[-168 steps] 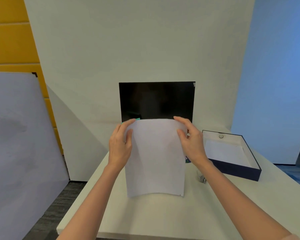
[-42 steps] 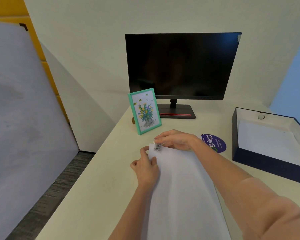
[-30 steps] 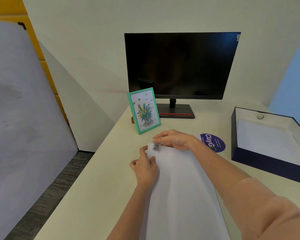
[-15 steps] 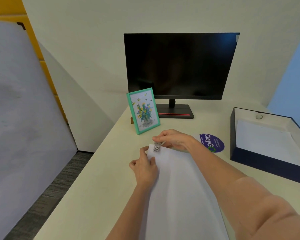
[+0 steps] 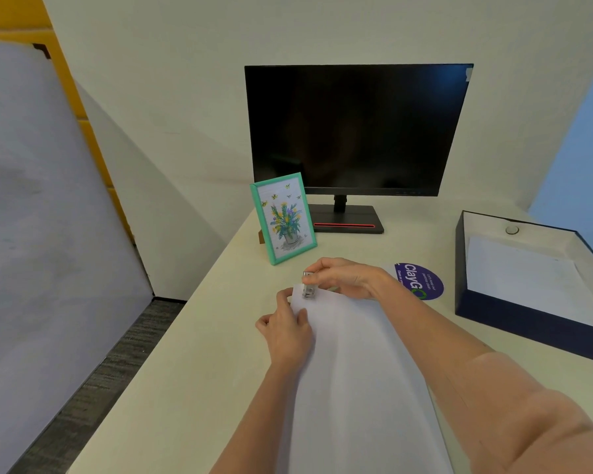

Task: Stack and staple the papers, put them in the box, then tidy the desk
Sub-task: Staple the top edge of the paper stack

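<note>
Cream-coloured table (image 5: 202,354) fills the head view. White stacked papers (image 5: 356,371) lie flat on it, with the long axis running from the person toward the black monitor (image 5: 356,131). A small silver stapler (image 5: 309,290) sits over the far left corner of the stack. The right hand (image 5: 348,278) grips the stapler from the right, fingers curled round it. The left hand (image 5: 286,331) holds the left edge just below the stapler, fingers curled onto the sheets. An open dark-blue cardboard box (image 5: 500,316) lies well apart to the right, nearer the right hand.
</note>
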A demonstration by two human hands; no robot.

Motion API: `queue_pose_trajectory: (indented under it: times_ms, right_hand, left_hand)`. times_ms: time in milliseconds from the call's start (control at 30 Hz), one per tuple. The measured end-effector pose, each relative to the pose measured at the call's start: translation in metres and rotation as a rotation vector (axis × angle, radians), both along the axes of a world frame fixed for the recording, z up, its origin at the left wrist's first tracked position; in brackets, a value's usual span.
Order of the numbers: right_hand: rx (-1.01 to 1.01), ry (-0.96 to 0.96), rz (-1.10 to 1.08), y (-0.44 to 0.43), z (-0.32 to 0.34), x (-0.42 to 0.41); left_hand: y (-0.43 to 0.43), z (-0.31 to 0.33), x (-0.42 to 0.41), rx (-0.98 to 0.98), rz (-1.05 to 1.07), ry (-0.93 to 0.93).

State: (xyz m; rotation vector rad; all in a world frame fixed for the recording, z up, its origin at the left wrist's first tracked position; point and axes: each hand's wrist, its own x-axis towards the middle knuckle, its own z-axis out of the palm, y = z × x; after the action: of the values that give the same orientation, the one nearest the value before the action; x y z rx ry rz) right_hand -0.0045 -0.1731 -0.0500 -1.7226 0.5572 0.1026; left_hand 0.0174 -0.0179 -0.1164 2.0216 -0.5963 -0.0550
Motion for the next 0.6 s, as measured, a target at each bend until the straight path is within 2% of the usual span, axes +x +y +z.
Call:
queue_pose_trajectory:
  times_ms: [433, 600]
  right_hand:
    - [-0.042, -0.017, -0.039, 0.0052, -0.002, -0.0014]
    - [-0.016, -0.052, 0.013, 0.005, -0.0018, -0.0056]
  left_hand:
    - [-0.0001, 0.0006, -0.0001, 0.035, -0.007, -0.011]
    - [-0.0003, -0.0005, 0.0002, 0.039, 0.003, -0.007]
